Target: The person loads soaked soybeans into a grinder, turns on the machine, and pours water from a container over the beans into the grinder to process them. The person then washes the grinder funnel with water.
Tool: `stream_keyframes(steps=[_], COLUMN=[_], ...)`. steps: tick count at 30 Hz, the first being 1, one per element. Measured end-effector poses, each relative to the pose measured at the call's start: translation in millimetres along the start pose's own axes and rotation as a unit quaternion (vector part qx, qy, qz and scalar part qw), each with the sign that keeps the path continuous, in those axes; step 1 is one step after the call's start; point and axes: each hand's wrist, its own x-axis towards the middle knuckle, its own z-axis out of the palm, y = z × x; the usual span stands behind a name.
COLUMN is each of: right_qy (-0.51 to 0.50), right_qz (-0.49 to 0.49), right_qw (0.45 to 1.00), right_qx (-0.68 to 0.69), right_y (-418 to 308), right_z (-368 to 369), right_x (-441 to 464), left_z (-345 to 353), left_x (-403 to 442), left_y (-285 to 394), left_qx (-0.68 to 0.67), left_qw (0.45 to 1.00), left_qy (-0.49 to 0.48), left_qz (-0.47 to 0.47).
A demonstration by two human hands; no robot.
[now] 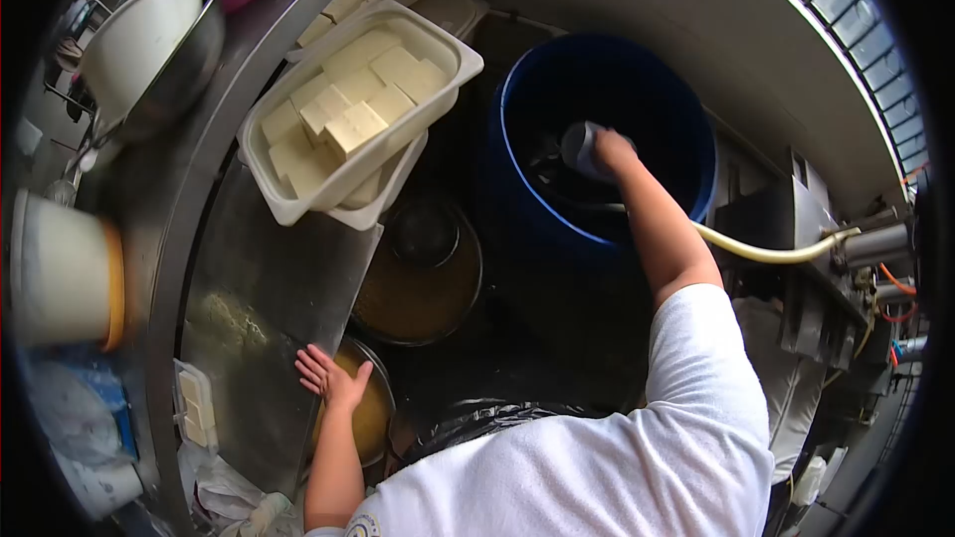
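Observation:
My right hand (614,151) reaches into a large blue barrel (504,119) and is closed around a pale grey cup (579,146). The cup is tilted inside the barrel, over dark contents that I cannot make out well. My left hand (336,378) is open, its fingers spread, at the edge of a steel table (288,268). Below that hand a metal pot (383,403) with yellowish-brown contents is partly hidden. Up the table, a white plastic tub (274,194) holds several blocks of tofu (355,129).
A yellowish hose (766,253) runs from the pipes at right into the barrel. Another round pot (428,293) stands between table and barrel, a smaller metal bowl (426,232) in it. A white bucket (65,268) and a white bowl (139,45) stand at left.

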Motion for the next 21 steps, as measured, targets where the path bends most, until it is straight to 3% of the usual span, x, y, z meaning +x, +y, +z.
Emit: stream_keyframes(steps=[1,3,5,9,12,15,17,21], right_qy=[-0.121,-0.232,-0.217,-0.155,-0.204,-0.264,-0.158,-0.077], right_qz=[-0.001,-0.054,-0.097,-0.109,-0.032,-0.100,-0.144,-0.081], right_qw=[0.992,0.961,0.934,0.939,0.951,0.943,0.977,0.983], right_qx=[-0.028,-0.139,-0.267,-0.286,-0.231,-0.175,-0.013,0.148], right_y=[0.9,15.0,-18.8,-25.9,-50.3,-41.9,-40.0,-16.5], right_z=[15.7,92.4,70.5,163.2,187.5,187.8,181.2,135.4], right_x=[20.0,68.9,27.2,51.5,70.1,88.5,74.0,48.9], left_z=[-3.0,-5.6,-6.6,-6.8,-5.8,-8.0,-16.2,-33.9], left_x=[0.1,3.0,4.2,6.2,5.5,3.7,1.9,-13.7], left_y=[0.0,2.7,3.0,3.0,0.9,3.3,5.8,1.3], left_qx=[0.006,0.015,0.021,0.019,0.012,0.007,0.007,-0.069], left_qw=[1.000,1.000,0.999,0.999,0.999,0.999,0.999,0.998], left_qy=[-0.012,-0.021,-0.032,-0.038,-0.036,-0.024,-0.030,0.010], left_qz=[-0.002,-0.012,-0.022,-0.024,-0.023,-0.024,-0.010,0.009])
